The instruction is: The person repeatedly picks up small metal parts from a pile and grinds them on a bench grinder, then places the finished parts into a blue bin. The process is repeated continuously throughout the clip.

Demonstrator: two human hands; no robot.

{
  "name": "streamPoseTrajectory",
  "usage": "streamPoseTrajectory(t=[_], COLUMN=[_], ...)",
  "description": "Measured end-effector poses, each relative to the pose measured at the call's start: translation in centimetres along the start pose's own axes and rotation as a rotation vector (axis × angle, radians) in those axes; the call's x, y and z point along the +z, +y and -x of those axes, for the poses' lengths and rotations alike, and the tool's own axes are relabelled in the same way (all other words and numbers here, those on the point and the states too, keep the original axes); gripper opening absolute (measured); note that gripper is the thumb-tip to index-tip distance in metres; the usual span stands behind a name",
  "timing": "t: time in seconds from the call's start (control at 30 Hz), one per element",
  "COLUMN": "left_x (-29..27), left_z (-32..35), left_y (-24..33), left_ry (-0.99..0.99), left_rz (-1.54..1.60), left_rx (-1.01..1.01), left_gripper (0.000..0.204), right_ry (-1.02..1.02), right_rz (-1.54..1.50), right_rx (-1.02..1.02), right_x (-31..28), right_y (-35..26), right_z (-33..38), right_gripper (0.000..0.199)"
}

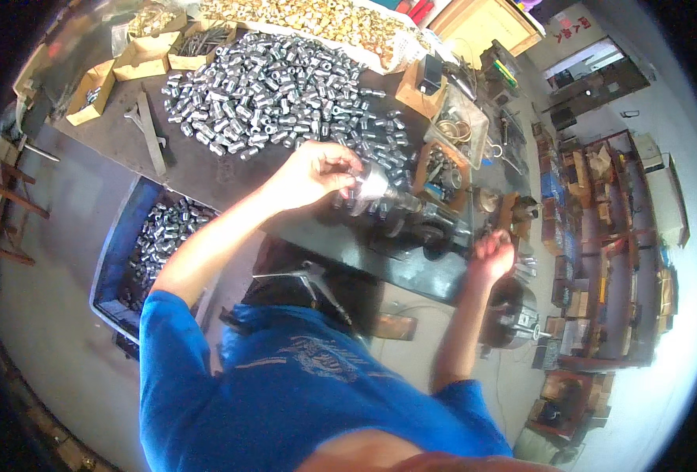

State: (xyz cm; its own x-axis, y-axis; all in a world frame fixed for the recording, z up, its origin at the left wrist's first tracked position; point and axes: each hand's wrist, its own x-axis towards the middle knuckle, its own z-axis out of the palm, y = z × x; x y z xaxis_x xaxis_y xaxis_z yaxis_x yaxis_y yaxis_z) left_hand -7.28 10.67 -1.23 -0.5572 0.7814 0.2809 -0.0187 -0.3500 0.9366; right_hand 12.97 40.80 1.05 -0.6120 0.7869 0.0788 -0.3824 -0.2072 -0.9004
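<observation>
At the table's front edge stands a small dark bench machine with a shiny round metal head (370, 185) at its left end. My left hand (321, 169) is at this head, thumb and fingers curled together; what they hold, if anything, is hidden. Past the right end of the machine's dark shaft section (427, 224), my right hand (494, 256) is closed with its fingers curled. Blur hides what it grips. Beyond my left hand, a broad pile of silver metal fittings (262, 94) covers the dark table.
Brass-coloured parts (309, 23) lie along the back. Small cardboard boxes (144, 55) stand at the far left, near a flat metal tool (147, 130). A blue crate (108, 267) of fittings sits below left. Small-parts boxes (443, 169) and shelves (608, 259) are to the right.
</observation>
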Motion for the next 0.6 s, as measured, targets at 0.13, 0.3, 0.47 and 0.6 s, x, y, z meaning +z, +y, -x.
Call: streamPoseTrajectory(t=[0.13, 0.3, 0.47, 0.6], left_x=[0.5, 1.4, 1.4, 2.6], left_z=[0.2, 0.3, 0.4, 0.3], left_y=[-0.3, -0.3, -0.4, 0.3], left_ry=[0.046, 0.104, 0.190, 0.243], left_rz=[-0.018, -0.031, -0.141, -0.189], left_rx=[0.026, 0.060, -0.022, -0.076], left_gripper=[0.014, 0.011, 0.011, 0.016], right_ry=[0.156, -0.003, 0.084, 0.071], right_rz=[0.055, 0.387, 0.315, 0.348], right_rx=[-0.094, -0.330, -0.133, -0.149], right_x=[2.2, -1.2, -1.8, -3.0], right_y=[2.4, 8.3, 10.1, 9.8], right_z=[-4.4, -6.4, -2.9, -1.8], right_gripper=[0.015, 0.018, 0.020, 0.021])
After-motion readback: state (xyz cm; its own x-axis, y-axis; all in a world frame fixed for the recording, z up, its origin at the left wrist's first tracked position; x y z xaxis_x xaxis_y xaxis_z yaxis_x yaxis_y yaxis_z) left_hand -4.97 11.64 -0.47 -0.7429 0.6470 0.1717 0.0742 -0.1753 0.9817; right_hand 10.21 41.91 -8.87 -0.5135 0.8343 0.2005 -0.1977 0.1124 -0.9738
